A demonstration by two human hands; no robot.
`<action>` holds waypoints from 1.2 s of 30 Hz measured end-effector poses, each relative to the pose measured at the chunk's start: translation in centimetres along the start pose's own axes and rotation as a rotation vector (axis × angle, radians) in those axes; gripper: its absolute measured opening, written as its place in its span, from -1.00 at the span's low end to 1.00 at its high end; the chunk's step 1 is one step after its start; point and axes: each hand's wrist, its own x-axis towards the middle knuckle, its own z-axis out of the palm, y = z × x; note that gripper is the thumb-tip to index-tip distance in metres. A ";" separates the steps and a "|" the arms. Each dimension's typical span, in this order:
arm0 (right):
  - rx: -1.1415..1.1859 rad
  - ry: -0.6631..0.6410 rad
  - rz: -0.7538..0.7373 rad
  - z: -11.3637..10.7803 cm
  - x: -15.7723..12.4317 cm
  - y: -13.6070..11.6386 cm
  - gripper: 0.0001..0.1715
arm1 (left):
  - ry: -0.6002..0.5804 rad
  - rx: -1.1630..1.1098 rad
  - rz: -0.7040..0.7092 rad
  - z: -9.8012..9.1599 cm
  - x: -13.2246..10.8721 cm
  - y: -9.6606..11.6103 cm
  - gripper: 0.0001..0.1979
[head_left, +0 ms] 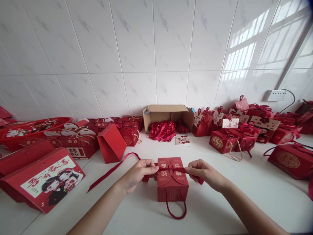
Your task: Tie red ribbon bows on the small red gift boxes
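Observation:
A small red gift box (pixel 172 184) with a red cord handle stands on the white surface in front of me. A red ribbon (pixel 111 170) runs across its top and trails off to the left. My left hand (pixel 139 173) pinches the ribbon at the box's left top edge. My right hand (pixel 201 173) pinches the ribbon's other end at the box's right top edge. Both hands are closed on the ribbon.
An open cardboard box (pixel 168 114) with red ribbons (pixel 162 130) lies against the tiled wall. Finished red boxes (pixel 228 142) crowd the right; unfinished ones (pixel 111 143) and flat red cartons (pixel 46 179) lie left. Paper tags (pixel 182 140) lie near the cardboard box.

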 end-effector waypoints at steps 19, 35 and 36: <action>0.296 0.002 -0.090 -0.4 -1.8 -4.2 -0.60 | 0.511 1.015 0.763 6.8 -0.4 1.3 -0.67; -0.026 0.076 -0.219 3.0 0.2 -4.2 -0.63 | 0.682 0.959 0.682 6.0 1.3 2.2 -0.69; -0.027 0.088 -0.229 3.4 0.4 -4.2 -0.64 | 0.642 0.903 0.651 5.9 1.1 2.4 -0.69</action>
